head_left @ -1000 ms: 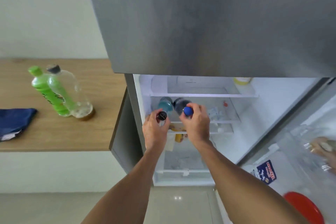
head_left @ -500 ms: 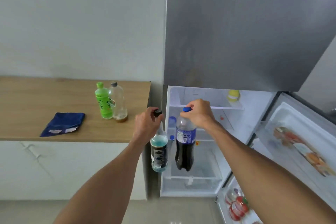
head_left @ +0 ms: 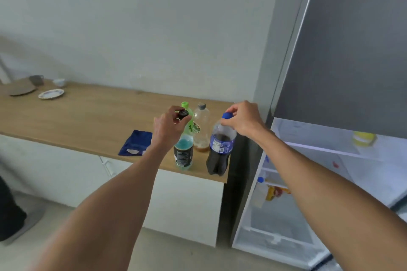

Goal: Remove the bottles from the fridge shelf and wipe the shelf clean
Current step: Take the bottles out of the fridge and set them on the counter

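Left hand [head_left: 168, 125] is pinching the black cap of the teal bottle [head_left: 183, 154], right hand [head_left: 243, 120] has the blue cap of the cola bottle [head_left: 219, 149]. Both bottles hang low over the table's [head_left: 88, 121] front edge by the fridge [head_left: 319, 160]; can't tell if they're touching it. Green bottle [head_left: 189, 125] and clear bottle [head_left: 201, 127] stand right behind, blue cloth [head_left: 135, 146] to the left.

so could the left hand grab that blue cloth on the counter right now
Probably not yet: the left hand is closed on the cap of the blue-liquid bottle, so it is occupied. The blue cloth lies uncovered on the counter just left of that hand, so once the bottle is released the way looks free.
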